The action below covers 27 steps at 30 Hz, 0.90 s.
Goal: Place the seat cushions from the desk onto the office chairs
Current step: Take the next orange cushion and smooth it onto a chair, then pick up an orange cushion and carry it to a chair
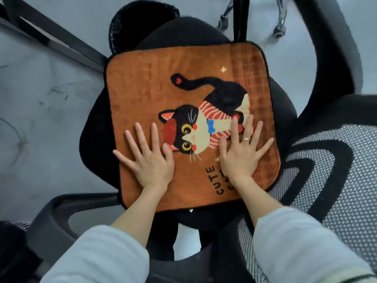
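Observation:
An orange seat cushion (142,82) with a black cartoon cat and the word "CUTE" lies flat on the black seat (95,127) of an office chair. My left hand (150,158) rests palm down with fingers spread on the cushion's near left part. My right hand (240,154), with a ring on one finger, lies flat with fingers spread on the near right part, over the cat's body. Neither hand grips anything. No desk or other cushion is in view.
The chair's mesh backrest (336,180) stands at the right, with one black armrest (330,48) arching at the upper right and another (67,209) at the lower left. Black desk legs (57,35) and a chrome chair base (281,21) stand on the grey floor behind.

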Each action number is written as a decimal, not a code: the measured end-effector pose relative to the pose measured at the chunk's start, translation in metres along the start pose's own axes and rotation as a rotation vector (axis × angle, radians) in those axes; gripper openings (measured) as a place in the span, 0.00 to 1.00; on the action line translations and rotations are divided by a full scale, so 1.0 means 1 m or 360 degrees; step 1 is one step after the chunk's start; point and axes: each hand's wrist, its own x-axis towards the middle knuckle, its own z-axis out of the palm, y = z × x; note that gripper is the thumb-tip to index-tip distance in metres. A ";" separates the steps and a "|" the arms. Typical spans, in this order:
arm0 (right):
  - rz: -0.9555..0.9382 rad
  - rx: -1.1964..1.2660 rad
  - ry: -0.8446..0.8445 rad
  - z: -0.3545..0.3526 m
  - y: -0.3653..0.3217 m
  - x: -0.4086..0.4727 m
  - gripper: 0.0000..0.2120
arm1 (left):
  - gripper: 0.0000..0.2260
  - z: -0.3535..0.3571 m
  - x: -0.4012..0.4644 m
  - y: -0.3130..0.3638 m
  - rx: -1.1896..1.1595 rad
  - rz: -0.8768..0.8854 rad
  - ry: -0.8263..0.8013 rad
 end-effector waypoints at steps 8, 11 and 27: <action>0.0139 0.0016 -0.0191 -0.012 0.014 -0.039 0.30 | 0.25 -0.014 -0.039 0.005 -0.0092 -0.0024 -0.0289; 0.0298 0.0089 -0.0163 -0.006 0.009 -0.060 0.31 | 0.26 -0.007 -0.066 0.009 -0.0070 -0.0015 -0.0328; 0.0327 0.0157 -0.0663 -0.026 0.004 -0.055 0.31 | 0.27 -0.023 -0.056 0.001 0.0065 0.0115 -0.0678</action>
